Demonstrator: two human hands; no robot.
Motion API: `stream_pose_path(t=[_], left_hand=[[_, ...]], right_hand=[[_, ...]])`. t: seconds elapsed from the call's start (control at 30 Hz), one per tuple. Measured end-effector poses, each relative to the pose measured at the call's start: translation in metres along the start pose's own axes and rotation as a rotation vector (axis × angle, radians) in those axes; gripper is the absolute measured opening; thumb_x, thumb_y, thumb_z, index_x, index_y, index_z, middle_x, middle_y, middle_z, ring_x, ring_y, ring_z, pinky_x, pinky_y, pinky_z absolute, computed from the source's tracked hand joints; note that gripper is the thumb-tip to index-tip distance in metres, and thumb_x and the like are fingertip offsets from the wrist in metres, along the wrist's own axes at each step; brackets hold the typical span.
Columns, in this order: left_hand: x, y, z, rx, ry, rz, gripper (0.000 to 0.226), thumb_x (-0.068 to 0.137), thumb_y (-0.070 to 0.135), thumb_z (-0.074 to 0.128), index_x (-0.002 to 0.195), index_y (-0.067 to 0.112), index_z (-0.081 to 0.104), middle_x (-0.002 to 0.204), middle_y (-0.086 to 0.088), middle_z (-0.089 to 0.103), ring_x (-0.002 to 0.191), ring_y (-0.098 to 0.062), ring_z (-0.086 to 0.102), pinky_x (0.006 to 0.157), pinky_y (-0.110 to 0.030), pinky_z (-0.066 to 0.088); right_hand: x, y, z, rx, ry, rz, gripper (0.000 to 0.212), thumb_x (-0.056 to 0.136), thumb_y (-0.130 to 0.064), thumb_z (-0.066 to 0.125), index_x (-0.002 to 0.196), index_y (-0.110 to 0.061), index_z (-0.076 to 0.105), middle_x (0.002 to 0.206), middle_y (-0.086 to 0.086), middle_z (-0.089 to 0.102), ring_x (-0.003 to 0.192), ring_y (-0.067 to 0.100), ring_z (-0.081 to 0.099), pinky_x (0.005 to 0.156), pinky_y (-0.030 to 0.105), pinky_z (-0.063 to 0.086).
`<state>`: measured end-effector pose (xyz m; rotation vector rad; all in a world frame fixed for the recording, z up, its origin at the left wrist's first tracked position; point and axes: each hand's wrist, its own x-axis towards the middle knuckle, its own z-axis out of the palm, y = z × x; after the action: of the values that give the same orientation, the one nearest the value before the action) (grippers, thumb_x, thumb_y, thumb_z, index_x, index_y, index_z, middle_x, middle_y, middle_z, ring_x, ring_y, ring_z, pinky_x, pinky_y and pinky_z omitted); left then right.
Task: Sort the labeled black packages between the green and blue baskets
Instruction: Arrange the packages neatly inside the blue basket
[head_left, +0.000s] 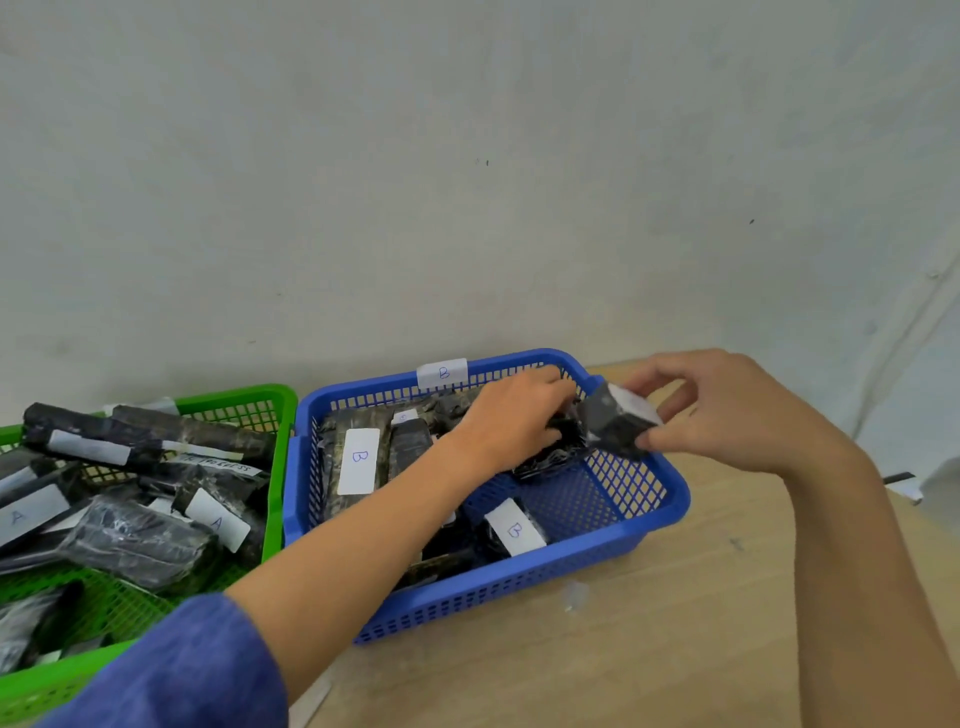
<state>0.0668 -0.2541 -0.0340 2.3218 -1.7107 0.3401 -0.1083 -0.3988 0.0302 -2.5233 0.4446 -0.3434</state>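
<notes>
The main risk is a misplaced package: the black package (618, 422) in the right hand (727, 410) shows a white label on its upper face, but its letter cannot be read from here, so if it goes down before being checked it could end up in the wrong basket. A second risk is a slip. The grip is only a pinch, thumb under the near end and fingertips (636, 385) on the far upper edge, and the glossy wrap looks slick. The package also hangs right over the right rim of the blue basket (670, 501), so if it fell it could land on the wooden tabletop (675, 623) outside the basket. A third risk is crowding. The left hand (519, 410) reaches into the same far right corner with its fingers bent down over a crumpled black package (550, 457), and its fingertips lie just beside the pinched one, so either hand could knock the other's load. I cannot tell whether the left fingers actually grip that crumpled package or only rest on it, since their tips are hidden. Relative to the right fingers, the held package sits between thumb and fingertips and juts out toward the left hand. The B-labelled packages (358, 460) lie below and behind the left wrist. The A-labelled packages (218, 519) lie well apart from both hands in the green basket (234, 399).
</notes>
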Motion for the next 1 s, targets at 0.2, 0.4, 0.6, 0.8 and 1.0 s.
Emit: stream_pose_path(t=[0.2, 0.4, 0.6, 0.8, 1.0], left_hand=[[-0.001, -0.014, 0.006, -0.239, -0.119, 0.123, 0.007, 0.088, 0.011, 0.074, 0.094, 0.013, 0.071, 0.094, 0.001, 0.06, 0.088, -0.021, 0.058, 0.078, -0.031, 0.043], [-0.023, -0.033, -0.035, -0.51, -0.049, -0.176, 0.022, 0.087, 0.0, 0.072, 0.105, 0.013, 0.076, 0.096, 0.004, 0.076, 0.091, -0.005, 0.07, 0.084, -0.018, 0.052], [-0.088, -0.061, -0.078, -0.299, 0.026, -0.554, 0.041, 0.079, 0.024, 0.085, 0.117, 0.024, 0.068, 0.115, 0.001, 0.068, 0.105, -0.019, 0.063, 0.09, -0.031, 0.046], [-0.134, -0.073, -0.095, -0.427, -0.162, -0.698, 0.058, 0.08, 0.023, 0.086, 0.133, 0.029, 0.062, 0.133, 0.005, 0.063, 0.12, -0.012, 0.058, 0.095, -0.028, 0.042], [-0.137, -0.074, -0.083, -0.466, -0.161, -0.73, 0.058, 0.071, 0.024, 0.091, 0.118, 0.035, 0.06, 0.118, 0.011, 0.06, 0.103, -0.017, 0.058, 0.08, -0.032, 0.042]], right_hand=[[0.009, -0.009, 0.019, -0.145, -0.205, 0.056, 0.042, 0.058, -0.014, 0.091, 0.093, -0.03, 0.074, 0.089, -0.014, 0.076, 0.069, -0.002, 0.065, 0.065, 0.021, 0.053], [0.018, -0.016, 0.056, -0.356, -0.297, 0.062, 0.038, 0.065, -0.012, 0.083, 0.087, -0.032, 0.06, 0.096, -0.012, 0.066, 0.085, 0.017, 0.062, 0.063, 0.032, 0.049], [0.023, -0.023, 0.074, -0.562, -0.234, 0.09, 0.034, 0.067, -0.02, 0.09, 0.078, -0.032, 0.06, 0.075, -0.014, 0.058, 0.076, 0.017, 0.056, 0.052, 0.027, 0.031], [0.02, -0.036, 0.084, -0.654, -0.186, 0.077, 0.018, 0.079, -0.02, 0.081, 0.089, -0.027, 0.068, 0.085, -0.006, 0.071, 0.087, 0.025, 0.066, 0.072, 0.033, 0.049], [0.021, -0.034, 0.074, -0.553, -0.194, 0.062, 0.029, 0.069, -0.03, 0.091, 0.092, -0.033, 0.073, 0.092, -0.014, 0.064, 0.087, 0.016, 0.064, 0.061, 0.029, 0.038]])
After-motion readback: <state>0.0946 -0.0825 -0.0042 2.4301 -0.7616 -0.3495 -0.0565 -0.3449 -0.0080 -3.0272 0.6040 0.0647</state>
